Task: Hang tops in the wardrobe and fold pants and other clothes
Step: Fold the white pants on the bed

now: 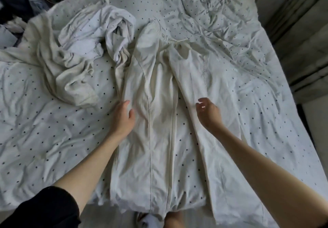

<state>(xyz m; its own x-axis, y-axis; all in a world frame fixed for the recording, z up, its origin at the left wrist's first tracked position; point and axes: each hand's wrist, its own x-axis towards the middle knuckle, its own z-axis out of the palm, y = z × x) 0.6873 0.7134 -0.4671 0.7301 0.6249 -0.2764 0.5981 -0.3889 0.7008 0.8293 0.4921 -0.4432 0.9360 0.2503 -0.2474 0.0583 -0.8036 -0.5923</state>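
Note:
Cream-white pants (pixel 159 78) lie spread flat on the dotted bed sheet (pixel 44 139), waistband far from me, both legs running toward the near edge and hanging over it. My left hand (pixel 123 116) rests flat on the outer edge of the left leg, fingers apart. My right hand (pixel 208 113) hovers just above the right leg, fingers loosely curled, holding nothing. A crumpled heap of cream and white clothes (pixel 76 55) lies on the bed to the left of the pants.
The bed's right edge (pixel 291 92) borders a dark gap and grey furniture. Dark clutter (pixel 16 0) sits beyond the far left corner. The floor and my feet (pixel 150 219) show below the near edge.

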